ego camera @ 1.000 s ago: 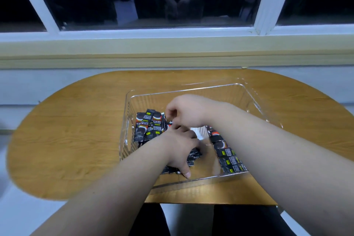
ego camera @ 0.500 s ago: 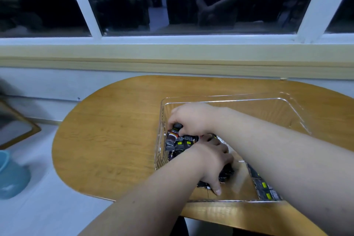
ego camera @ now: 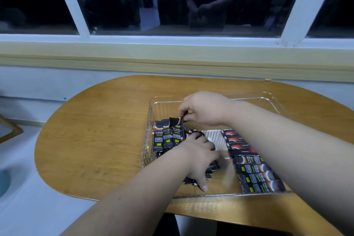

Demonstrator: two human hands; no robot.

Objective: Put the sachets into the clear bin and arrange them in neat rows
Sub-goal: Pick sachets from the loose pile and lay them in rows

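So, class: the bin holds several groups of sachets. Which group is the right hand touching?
The upright row at the bin's far-left corner: the right hand pinches its top edge. The right-side column lies flat, untouched.

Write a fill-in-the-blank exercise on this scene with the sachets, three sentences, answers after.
1. The sachets lie inside a clear ____ on the wooden table.
2. The right hand pinches the top of a sachet at the bin's ____ side.
3. Behind the table is a ____ with white frames.

Answers: bin; left; window
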